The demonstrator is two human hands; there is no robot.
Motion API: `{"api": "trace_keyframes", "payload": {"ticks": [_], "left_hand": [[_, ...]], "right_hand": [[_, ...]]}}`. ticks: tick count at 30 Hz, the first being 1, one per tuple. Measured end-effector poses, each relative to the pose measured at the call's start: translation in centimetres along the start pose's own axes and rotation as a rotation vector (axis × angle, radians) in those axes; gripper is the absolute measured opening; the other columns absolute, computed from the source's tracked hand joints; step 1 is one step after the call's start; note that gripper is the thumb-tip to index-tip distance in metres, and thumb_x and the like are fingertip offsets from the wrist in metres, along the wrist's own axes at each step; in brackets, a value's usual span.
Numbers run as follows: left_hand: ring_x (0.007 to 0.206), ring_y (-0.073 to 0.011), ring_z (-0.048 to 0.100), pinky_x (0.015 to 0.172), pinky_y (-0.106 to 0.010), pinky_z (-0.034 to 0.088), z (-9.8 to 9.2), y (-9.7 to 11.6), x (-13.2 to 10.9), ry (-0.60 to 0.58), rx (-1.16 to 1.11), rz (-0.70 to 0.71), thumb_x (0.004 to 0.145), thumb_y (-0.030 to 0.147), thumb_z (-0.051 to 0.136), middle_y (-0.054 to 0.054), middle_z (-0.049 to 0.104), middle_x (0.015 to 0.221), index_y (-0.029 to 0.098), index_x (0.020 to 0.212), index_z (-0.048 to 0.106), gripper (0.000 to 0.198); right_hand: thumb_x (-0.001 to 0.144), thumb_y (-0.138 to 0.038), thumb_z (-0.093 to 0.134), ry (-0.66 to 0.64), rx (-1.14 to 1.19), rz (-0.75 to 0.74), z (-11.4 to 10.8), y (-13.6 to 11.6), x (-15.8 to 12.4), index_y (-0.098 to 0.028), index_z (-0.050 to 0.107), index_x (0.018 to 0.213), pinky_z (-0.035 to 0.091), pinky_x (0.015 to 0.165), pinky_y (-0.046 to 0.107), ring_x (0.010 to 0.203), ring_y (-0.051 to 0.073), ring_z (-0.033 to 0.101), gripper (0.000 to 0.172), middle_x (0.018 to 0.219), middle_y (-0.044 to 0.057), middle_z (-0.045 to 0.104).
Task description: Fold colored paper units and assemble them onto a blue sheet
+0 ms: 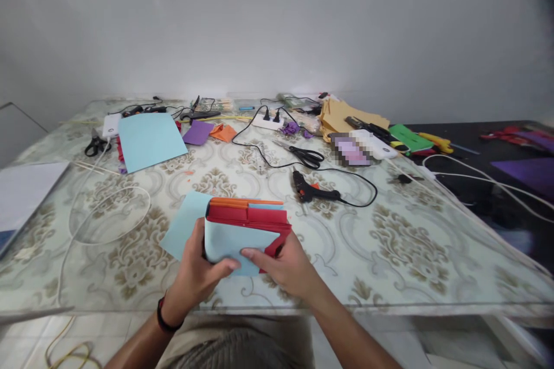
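Between both hands, just above the table's front part, is a folded paper box (240,240) with a light blue front, red inner layers and an orange strip along its back edge. My left hand (199,265) grips its left end, thumb on the blue face. On the right end, my right hand (283,265) is closed with the thumb pressed on the blue paper near a red flap. A light blue sheet (184,225) lies on the table behind my left hand. Beyond the box, to the right, rests a black glue gun (311,187) on its side.
Black-handled scissors (305,155) lie behind the glue gun, whose cord loops to a white power strip (268,121). A large light blue sheet (151,141), a purple paper (198,132) and an orange paper (223,132) lie farther back. Brown envelopes (346,115) are piled at the back right.
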State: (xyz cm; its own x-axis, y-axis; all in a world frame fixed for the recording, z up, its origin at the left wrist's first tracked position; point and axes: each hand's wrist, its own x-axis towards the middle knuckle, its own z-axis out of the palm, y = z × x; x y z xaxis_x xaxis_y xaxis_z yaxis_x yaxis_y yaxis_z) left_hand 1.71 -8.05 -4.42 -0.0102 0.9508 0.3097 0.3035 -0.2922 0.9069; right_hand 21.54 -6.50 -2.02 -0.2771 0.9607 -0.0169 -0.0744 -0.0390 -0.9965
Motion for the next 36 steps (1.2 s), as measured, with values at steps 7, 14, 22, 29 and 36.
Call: {"api": "trace_keyframes", "payload": {"ticks": [7, 14, 22, 29, 36], "left_hand": [[0.1, -0.0283, 0.071, 0.086, -0.038, 0.059, 0.9, 0.9, 0.4, 0.116, 0.003, -0.098, 0.088, 0.048, 0.076, -0.01, 0.072, 0.114, 0.02, 0.13, 0.058, 0.054], [0.118, -0.0296, 0.068, 0.103, -0.043, 0.054, -1.6, 0.8, 1.2, -0.192, -0.118, 0.014, 0.086, 0.031, 0.082, -0.012, 0.071, 0.127, 0.02, 0.128, 0.063, 0.048], [0.105, -0.0255, 0.071, 0.089, -0.037, 0.058, -0.1, 0.5, 1.2, -0.162, -0.204, 0.148, 0.082, 0.022, 0.084, -0.006, 0.075, 0.103, 0.021, 0.105, 0.069, 0.028], [0.096, -0.0247, 0.073, 0.088, -0.037, 0.059, 0.0, 0.7, 1.3, -0.077, -0.11, 0.046, 0.074, 0.024, 0.09, -0.005, 0.077, 0.102, 0.019, 0.1, 0.074, 0.03], [0.082, -0.0182, 0.072, 0.073, -0.026, 0.059, 0.2, 1.7, 2.4, 0.171, -0.498, -0.293, 0.07, 0.031, 0.093, -0.001, 0.077, 0.1, 0.022, 0.116, 0.068, 0.053]], "right_hand": [[0.094, -0.043, 0.072, 0.012, -0.022, -0.146, 0.9, -0.1, 0.4, -0.026, 0.054, 0.13, 0.059, 0.094, 0.043, 0.108, 0.026, 0.07, 0.044, 0.12, 0.009, 0.072], [0.089, -0.024, 0.073, -0.114, -0.24, -0.263, -0.7, 1.6, 0.8, -0.027, 0.054, 0.129, 0.053, 0.103, 0.047, 0.115, 0.029, 0.066, 0.043, 0.122, 0.009, 0.07], [0.088, -0.01, 0.066, -0.21, -0.275, -0.346, -1.3, 3.0, 0.4, -0.025, 0.049, 0.129, 0.051, 0.106, 0.042, 0.121, 0.025, 0.063, 0.047, 0.129, 0.01, 0.063], [0.09, -0.029, 0.077, -0.21, -0.276, -0.219, -1.1, 2.9, 1.0, -0.025, 0.055, 0.133, 0.051, 0.104, 0.041, 0.119, 0.027, 0.065, 0.049, 0.125, 0.007, 0.069], [0.081, -0.047, 0.084, -0.082, -0.336, -0.011, -1.7, -0.2, 1.5, -0.024, 0.061, 0.118, 0.051, 0.076, 0.03, 0.085, 0.02, 0.064, 0.049, 0.1, 0.0, 0.071]]}}
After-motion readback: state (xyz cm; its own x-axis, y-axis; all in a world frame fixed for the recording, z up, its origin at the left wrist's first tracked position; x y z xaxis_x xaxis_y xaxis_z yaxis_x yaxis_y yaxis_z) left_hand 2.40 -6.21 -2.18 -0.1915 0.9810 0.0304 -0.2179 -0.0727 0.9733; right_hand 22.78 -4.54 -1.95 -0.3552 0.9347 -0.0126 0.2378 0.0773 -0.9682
